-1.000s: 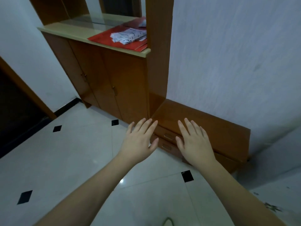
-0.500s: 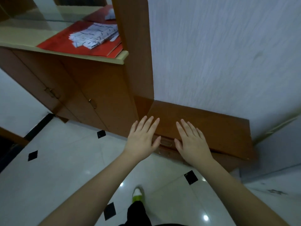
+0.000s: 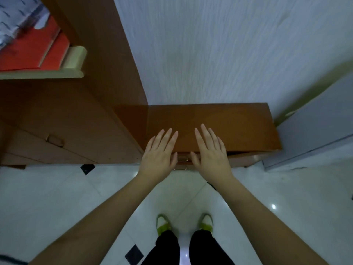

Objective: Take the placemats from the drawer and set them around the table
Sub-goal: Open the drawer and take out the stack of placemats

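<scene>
A low brown wooden drawer unit (image 3: 225, 123) stands against the white wall. Its top drawer front shows a small brass handle (image 3: 182, 159) between my hands; a second handle below is partly hidden. The drawers look closed. My left hand (image 3: 159, 153) and my right hand (image 3: 210, 152) hover side by side above the unit's front edge, palms down, fingers straight and spread, holding nothing. No placemats are in view.
A tall brown cabinet (image 3: 80, 119) with a door handle (image 3: 54, 140) stands to the left, its cream shelf (image 3: 57, 72) carrying red folders (image 3: 32, 52) and papers. A grey door (image 3: 315, 134) is at the right. My feet in green shoes (image 3: 164, 222) stand on the white tiled floor.
I have stepped closer and the view has tilted down over the drawer unit. Both hands stay open and now hover right above its front edge; my feet have come into view.
</scene>
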The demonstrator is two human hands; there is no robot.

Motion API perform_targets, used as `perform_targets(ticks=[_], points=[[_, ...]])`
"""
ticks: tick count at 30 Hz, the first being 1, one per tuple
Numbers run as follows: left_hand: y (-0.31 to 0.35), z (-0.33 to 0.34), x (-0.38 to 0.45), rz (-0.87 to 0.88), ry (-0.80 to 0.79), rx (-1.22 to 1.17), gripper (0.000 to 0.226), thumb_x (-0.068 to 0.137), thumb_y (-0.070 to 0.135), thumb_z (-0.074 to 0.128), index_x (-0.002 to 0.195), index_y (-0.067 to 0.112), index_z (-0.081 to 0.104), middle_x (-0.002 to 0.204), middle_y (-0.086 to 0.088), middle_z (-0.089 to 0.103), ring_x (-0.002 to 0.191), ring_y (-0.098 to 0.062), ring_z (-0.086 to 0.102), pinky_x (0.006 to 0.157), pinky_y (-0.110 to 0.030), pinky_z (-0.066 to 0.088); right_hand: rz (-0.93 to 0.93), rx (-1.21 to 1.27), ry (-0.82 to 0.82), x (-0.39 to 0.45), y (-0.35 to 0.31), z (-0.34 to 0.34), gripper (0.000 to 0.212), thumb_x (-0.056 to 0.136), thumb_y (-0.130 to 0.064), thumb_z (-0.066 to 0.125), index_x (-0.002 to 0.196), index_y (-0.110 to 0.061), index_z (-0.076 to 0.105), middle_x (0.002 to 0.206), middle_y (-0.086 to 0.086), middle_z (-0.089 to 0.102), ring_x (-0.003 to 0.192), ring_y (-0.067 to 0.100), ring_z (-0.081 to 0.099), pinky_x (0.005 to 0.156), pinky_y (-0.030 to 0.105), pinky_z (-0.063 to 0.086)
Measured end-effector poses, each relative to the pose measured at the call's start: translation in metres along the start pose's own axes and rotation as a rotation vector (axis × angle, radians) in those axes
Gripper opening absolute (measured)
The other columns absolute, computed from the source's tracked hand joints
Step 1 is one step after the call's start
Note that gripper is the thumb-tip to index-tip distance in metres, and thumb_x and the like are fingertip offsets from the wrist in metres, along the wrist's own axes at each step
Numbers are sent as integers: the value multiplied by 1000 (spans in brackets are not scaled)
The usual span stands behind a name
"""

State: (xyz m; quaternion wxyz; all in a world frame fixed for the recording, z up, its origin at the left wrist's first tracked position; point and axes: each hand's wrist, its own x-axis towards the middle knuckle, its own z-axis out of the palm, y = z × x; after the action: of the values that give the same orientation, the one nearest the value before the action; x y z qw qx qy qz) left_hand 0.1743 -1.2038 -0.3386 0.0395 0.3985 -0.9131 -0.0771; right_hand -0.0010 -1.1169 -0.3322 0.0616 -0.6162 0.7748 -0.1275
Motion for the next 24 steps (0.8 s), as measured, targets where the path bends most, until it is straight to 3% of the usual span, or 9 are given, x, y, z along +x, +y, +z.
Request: perform_targets(ticks=[4, 10, 15, 20, 24], points=[[-10, 46, 21, -15, -70, -11, 65, 100, 42, 43, 157, 19, 22, 164, -5, 25, 152, -26, 19, 122, -47, 20, 13, 28, -42, 18, 17, 47, 68, 96, -34, 55, 155, -16, 26, 162, 6, 24, 150, 25, 22, 119, 46, 21], [-31, 124, 36, -38, -145, 14, 65, 100, 37, 45, 158, 18, 22, 164, -6, 22, 152, -25, 17, 122, -43, 12, 19, 68, -181, 31, 41, 134, 69, 97, -32, 53, 156, -15, 22, 163, 4, 21, 151, 24, 17, 120, 47, 20], [-57, 194, 45, -24, -180, -11, 59, 98, 30, 52, 153, 15, 36, 158, -7, 36, 148, -26, 30, 118, -40, 13, -15, 54, -312, 24, 58, 209, 69, 95, -32, 53, 155, -12, 25, 162, 4, 23, 150, 25, 20, 120, 45, 19], [-77, 273, 38, -61, -300, 8, 68, 101, 38, 39, 159, 19, 9, 167, -3, 7, 154, -21, 3, 123, -39, 2, 32, 80, -401, 35, 78, 280, 72, 98, -33, 47, 158, -15, 12, 165, 1, 11, 152, 19, 9, 120, 39, 15], [-86, 313, 35, -81, -313, -6, 69, 100, 37, 41, 159, 17, 10, 167, -4, 8, 154, -21, 5, 122, -37, -1, 50, 64, -484, 50, 87, 329, 71, 99, -36, 43, 158, -14, 9, 165, 1, 11, 152, 18, 7, 120, 39, 13]])
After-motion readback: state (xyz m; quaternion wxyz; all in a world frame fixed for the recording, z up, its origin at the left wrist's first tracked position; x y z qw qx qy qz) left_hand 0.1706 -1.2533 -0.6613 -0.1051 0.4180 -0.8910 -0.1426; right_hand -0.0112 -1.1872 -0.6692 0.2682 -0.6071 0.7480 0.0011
